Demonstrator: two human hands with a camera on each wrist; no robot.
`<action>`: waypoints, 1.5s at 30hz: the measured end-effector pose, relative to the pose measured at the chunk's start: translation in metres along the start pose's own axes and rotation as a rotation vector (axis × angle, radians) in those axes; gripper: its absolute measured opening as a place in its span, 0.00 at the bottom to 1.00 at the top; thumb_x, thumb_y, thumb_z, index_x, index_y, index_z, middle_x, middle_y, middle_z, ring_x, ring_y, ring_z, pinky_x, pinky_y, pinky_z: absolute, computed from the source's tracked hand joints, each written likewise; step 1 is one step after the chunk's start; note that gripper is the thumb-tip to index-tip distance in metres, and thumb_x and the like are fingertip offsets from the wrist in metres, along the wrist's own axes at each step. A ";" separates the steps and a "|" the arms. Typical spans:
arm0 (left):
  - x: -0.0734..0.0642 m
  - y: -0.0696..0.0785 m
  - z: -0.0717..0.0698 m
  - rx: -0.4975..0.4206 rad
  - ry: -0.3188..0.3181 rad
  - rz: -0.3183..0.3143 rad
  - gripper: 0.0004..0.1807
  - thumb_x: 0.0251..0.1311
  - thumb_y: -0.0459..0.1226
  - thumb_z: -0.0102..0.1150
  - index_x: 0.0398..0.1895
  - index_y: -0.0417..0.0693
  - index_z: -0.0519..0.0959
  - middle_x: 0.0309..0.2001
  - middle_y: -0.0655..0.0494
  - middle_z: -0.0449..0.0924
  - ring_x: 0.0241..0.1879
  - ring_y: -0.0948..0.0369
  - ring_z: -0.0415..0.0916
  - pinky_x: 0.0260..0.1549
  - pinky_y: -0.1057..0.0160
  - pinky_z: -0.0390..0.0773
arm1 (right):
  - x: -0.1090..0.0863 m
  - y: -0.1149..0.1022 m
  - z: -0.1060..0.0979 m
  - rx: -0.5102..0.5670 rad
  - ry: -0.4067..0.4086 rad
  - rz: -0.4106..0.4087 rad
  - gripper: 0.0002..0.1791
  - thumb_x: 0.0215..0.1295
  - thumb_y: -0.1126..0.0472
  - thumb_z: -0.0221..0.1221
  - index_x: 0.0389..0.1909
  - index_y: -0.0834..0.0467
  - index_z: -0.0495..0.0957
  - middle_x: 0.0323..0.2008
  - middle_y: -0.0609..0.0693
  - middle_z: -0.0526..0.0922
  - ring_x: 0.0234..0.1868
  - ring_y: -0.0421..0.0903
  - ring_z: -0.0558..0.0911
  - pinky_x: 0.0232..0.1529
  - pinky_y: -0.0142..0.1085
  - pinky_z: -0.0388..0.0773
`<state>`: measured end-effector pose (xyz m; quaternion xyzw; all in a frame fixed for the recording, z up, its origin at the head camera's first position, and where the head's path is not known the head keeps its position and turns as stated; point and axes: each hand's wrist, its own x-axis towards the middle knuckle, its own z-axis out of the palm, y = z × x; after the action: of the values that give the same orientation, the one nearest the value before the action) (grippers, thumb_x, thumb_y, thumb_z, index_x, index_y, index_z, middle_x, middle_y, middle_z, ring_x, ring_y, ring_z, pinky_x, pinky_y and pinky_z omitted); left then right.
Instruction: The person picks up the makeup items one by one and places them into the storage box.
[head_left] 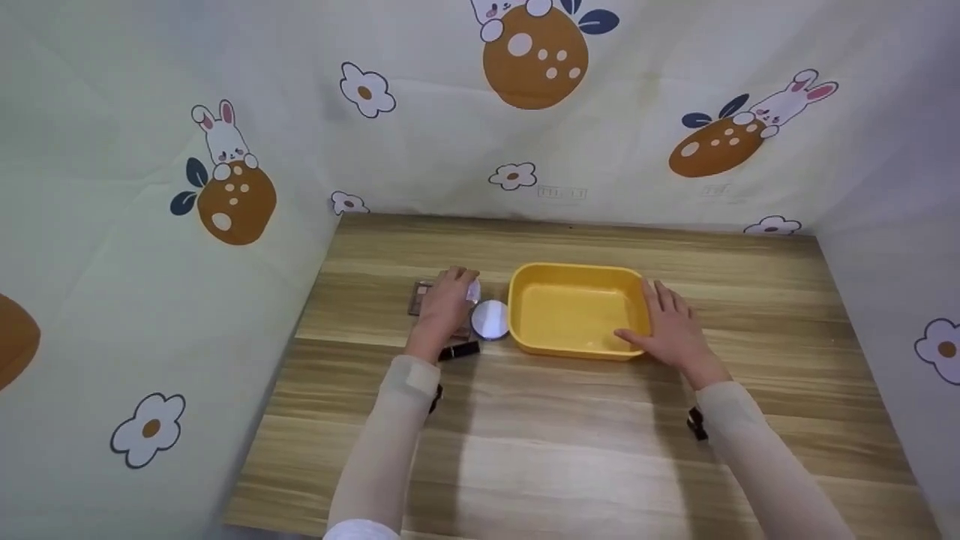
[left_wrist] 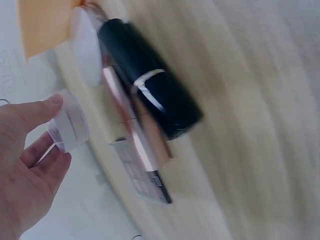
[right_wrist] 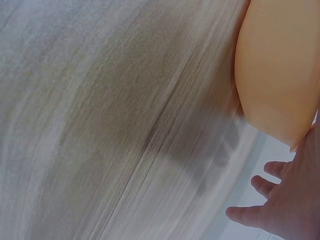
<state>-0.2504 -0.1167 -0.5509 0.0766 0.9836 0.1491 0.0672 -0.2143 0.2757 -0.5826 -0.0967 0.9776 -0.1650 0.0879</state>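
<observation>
In the left wrist view my left hand (left_wrist: 35,150) pinches a small clear round jar (left_wrist: 70,122) between thumb and fingers. The jar is held above the table, over a group of cosmetics. Below it lie an eyeshadow palette (head_left: 417,298), partly hidden by the hand in the head view, a round white-topped compact (head_left: 491,320) and a black lipstick tube (head_left: 460,351). My right hand (head_left: 675,330) is at the right end of an orange-yellow plastic basin (head_left: 574,319), its thumb over the front corner and its fingers extended along the outer side.
The basin stands on a wood-grain table (head_left: 570,450), with nothing inside it. Cloth walls (head_left: 442,142) printed with rabbits and flowers enclose the table's back and sides. A pink-brown flat case (left_wrist: 130,120) lies between lipstick and palette.
</observation>
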 end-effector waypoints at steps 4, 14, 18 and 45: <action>0.004 0.009 -0.010 -0.017 0.047 0.019 0.28 0.65 0.36 0.62 0.69 0.51 0.69 0.68 0.49 0.70 0.68 0.50 0.68 0.64 0.51 0.74 | 0.001 0.000 -0.001 0.004 -0.002 0.003 0.62 0.60 0.23 0.52 0.80 0.57 0.35 0.78 0.69 0.45 0.74 0.74 0.49 0.71 0.72 0.46; 0.011 0.032 -0.019 -0.055 0.122 0.086 0.23 0.66 0.35 0.59 0.65 0.48 0.72 0.65 0.48 0.73 0.64 0.50 0.72 0.60 0.51 0.77 | -0.001 0.002 0.002 0.011 0.006 0.001 0.62 0.59 0.23 0.52 0.80 0.56 0.36 0.76 0.70 0.48 0.73 0.75 0.51 0.70 0.73 0.47; 0.013 0.040 -0.020 -0.076 0.112 0.112 0.25 0.66 0.37 0.61 0.65 0.48 0.71 0.64 0.48 0.73 0.64 0.50 0.71 0.60 0.50 0.77 | -0.003 0.002 0.002 0.015 -0.006 0.002 0.62 0.59 0.24 0.53 0.80 0.56 0.36 0.76 0.70 0.49 0.73 0.75 0.51 0.69 0.74 0.47; 0.032 0.107 -0.020 0.063 0.121 0.250 0.22 0.66 0.36 0.59 0.63 0.51 0.73 0.62 0.52 0.74 0.62 0.55 0.72 0.60 0.56 0.78 | 0.000 0.001 0.002 0.025 0.014 0.006 0.62 0.59 0.24 0.54 0.80 0.56 0.37 0.76 0.71 0.50 0.72 0.76 0.52 0.68 0.75 0.47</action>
<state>-0.2710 -0.0160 -0.5033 0.1915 0.9728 0.1298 -0.0138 -0.2140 0.2758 -0.5843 -0.0917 0.9763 -0.1776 0.0829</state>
